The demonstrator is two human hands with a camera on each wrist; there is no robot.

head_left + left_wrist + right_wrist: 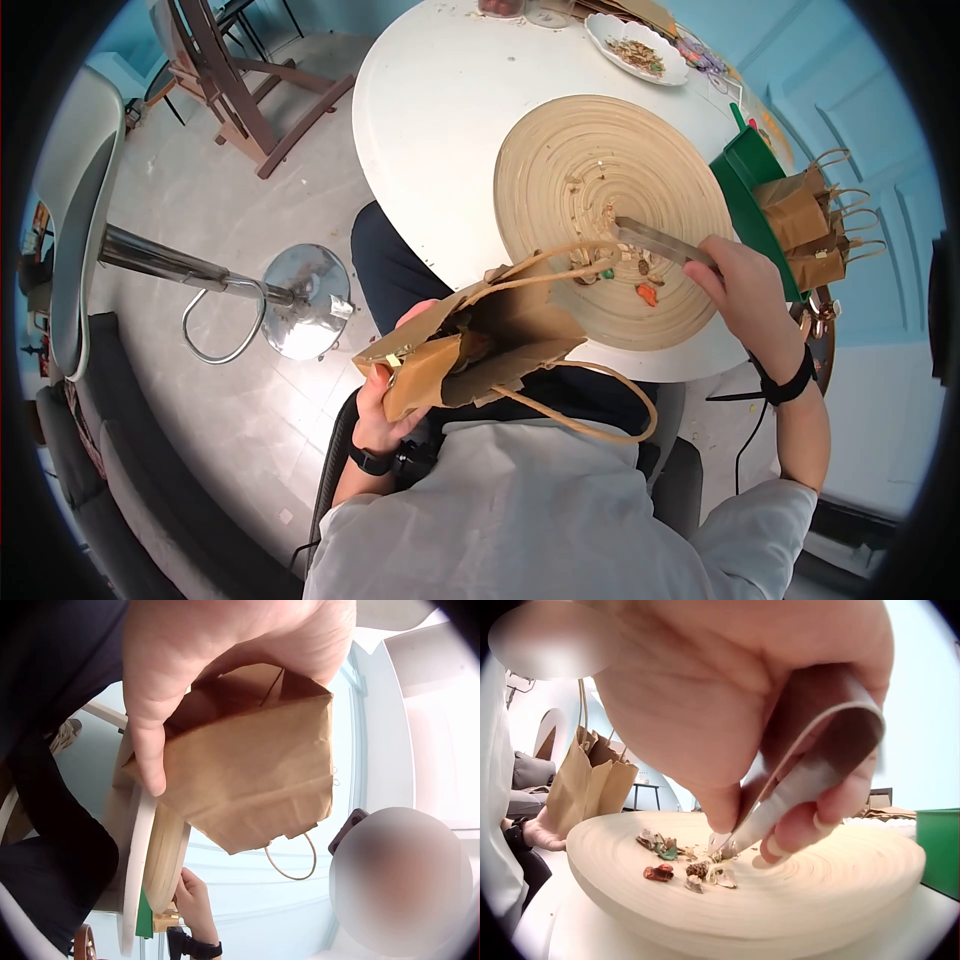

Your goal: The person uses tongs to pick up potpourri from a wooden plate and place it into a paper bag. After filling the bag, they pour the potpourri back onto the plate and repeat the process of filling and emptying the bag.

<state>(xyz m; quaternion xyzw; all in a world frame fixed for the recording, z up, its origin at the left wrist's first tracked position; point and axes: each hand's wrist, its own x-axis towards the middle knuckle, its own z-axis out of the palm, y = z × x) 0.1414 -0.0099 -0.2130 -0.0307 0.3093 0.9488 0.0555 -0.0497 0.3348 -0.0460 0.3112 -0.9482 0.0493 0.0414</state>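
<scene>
My left hand [378, 415] grips a brown paper bag [425, 375] near its bottom, thumb pressed on one side. The bag is tilted over my lap, with its mouth and twisted handles toward the round wooden board [550, 150]. My right hand [748, 295] pinches a pair of metal tongs [660, 240], whose tips are low at the middle of the board, right at some pale dried bits [721, 876]. Near the tips lie a red-orange dried piece [658, 873], a green piece [667, 853] and a small brown cone [697, 870].
A white scalloped dish [675, 72] of dried bits stands at the white table's [430, 130] far side. Right of the board, a green bin [745, 165] adjoins several small paper bags [795, 205]. A bar stool [180, 262] stands on the left.
</scene>
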